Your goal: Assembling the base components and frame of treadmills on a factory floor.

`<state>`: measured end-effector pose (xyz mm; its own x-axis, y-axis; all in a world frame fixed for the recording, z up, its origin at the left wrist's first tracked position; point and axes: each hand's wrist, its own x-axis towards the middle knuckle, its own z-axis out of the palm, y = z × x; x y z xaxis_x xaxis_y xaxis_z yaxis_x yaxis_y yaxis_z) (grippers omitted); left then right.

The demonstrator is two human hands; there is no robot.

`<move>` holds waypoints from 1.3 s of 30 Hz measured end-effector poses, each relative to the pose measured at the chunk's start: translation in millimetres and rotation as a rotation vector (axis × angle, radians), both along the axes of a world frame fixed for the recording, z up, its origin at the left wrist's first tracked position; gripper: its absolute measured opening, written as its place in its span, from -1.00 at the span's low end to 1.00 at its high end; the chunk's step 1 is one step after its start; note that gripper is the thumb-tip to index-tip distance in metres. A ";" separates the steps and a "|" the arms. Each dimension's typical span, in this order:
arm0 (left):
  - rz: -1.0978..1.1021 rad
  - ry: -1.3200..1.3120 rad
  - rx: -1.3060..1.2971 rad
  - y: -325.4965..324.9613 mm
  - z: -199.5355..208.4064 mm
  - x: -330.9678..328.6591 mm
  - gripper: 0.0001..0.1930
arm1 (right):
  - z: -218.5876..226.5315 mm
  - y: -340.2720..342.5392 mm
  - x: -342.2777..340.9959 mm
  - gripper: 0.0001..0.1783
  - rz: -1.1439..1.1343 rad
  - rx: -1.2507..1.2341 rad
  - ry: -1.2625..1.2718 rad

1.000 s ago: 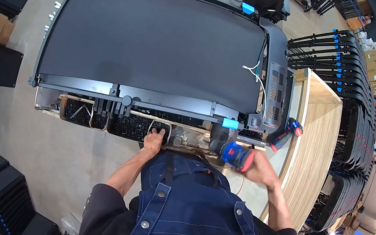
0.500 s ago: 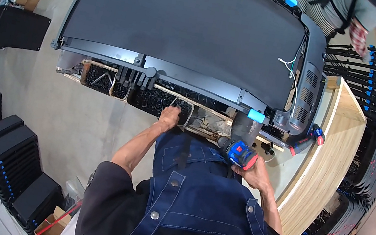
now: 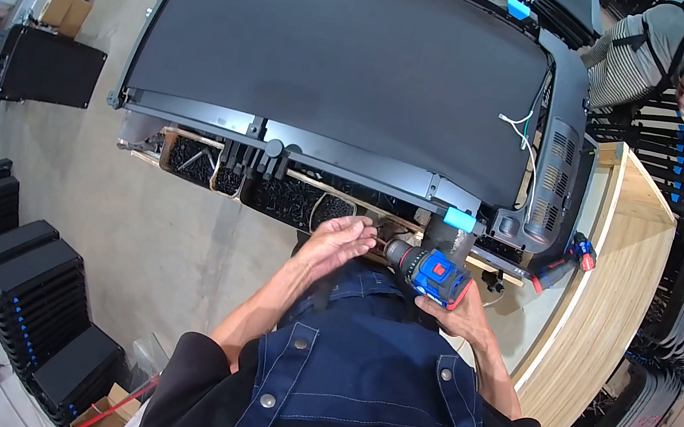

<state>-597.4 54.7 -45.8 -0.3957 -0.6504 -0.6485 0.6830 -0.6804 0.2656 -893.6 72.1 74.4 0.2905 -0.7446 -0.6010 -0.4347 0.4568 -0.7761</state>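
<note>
A blue and black cordless drill with red trim (image 3: 433, 275) is gripped by my right hand (image 3: 467, 314), its chuck pointing left. At the tip of the drill, my left hand (image 3: 340, 244) is closed in a pinch with the palm turned up. Whatever lies between those fingertips is too small to name. Beyond both hands is a treadmill with a black belt (image 3: 324, 55). Along its near edge, open bins (image 3: 271, 198) hold many small black fasteners. A loose white cable (image 3: 518, 121) rests on the belt's right end.
A second red and blue power tool (image 3: 566, 264) lies at the right, beside a pale wooden box (image 3: 603, 314). Black frames (image 3: 679, 273) are stacked beyond the box. Stacks of black panels (image 3: 30, 268) stand at the left. A person in a striped top (image 3: 628, 67) is at the far right.
My left hand has come up out of the fastener bin and moved right, to the drill's tip. The drill stays in my right hand. The whole view has shifted slightly.
</note>
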 end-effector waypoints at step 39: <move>-0.115 0.333 0.095 -56.2 54.9 -95.0 -0.66 | 94.2 -111.6 10.0 -0.66 0.223 -0.188 0.581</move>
